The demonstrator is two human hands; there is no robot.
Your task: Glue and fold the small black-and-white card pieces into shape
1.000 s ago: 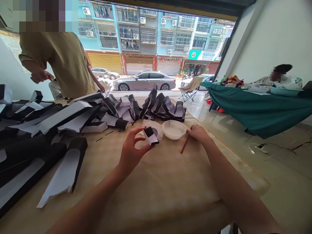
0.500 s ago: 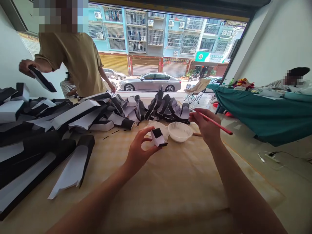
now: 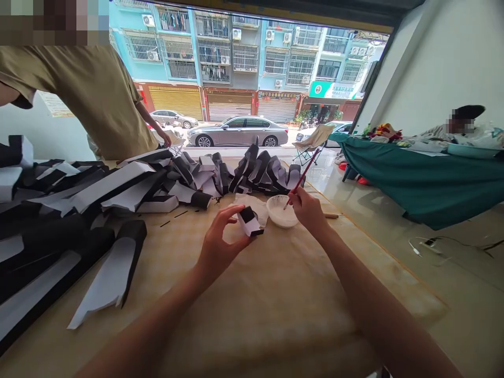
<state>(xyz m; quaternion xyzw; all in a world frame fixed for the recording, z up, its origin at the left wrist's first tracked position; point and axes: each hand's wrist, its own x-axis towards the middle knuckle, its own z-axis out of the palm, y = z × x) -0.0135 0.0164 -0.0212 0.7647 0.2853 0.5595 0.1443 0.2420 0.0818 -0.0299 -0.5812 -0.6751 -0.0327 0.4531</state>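
My left hand (image 3: pixel 221 234) pinches a small folded black-and-white paper piece (image 3: pixel 249 222) between thumb and fingers, above the cloth-covered table. In my right hand (image 3: pixel 310 211) is a thin red-handled paintbrush (image 3: pixel 308 172), its handle slanting up and its lower end down in a white bowl (image 3: pixel 280 219). The bowl holds something whitish, with dark specks on its rim. Beside the bowl, partly hidden behind my left hand's piece, lies a crumpled white sheet (image 3: pixel 260 206).
Black-and-white folded paper pieces (image 3: pixel 118 184) heap along the table's left and back. A wooden stick (image 3: pixel 331 215) lies right of the bowl. A co-worker in a tan shirt (image 3: pixel 86 100) leans over the left side. A green-draped table (image 3: pixel 405 178) stands at right.
My right hand has turned the paintbrush round and lowered its end into the bowl. My left hand still holds the paper piece. The co-worker has moved left and leaned over.
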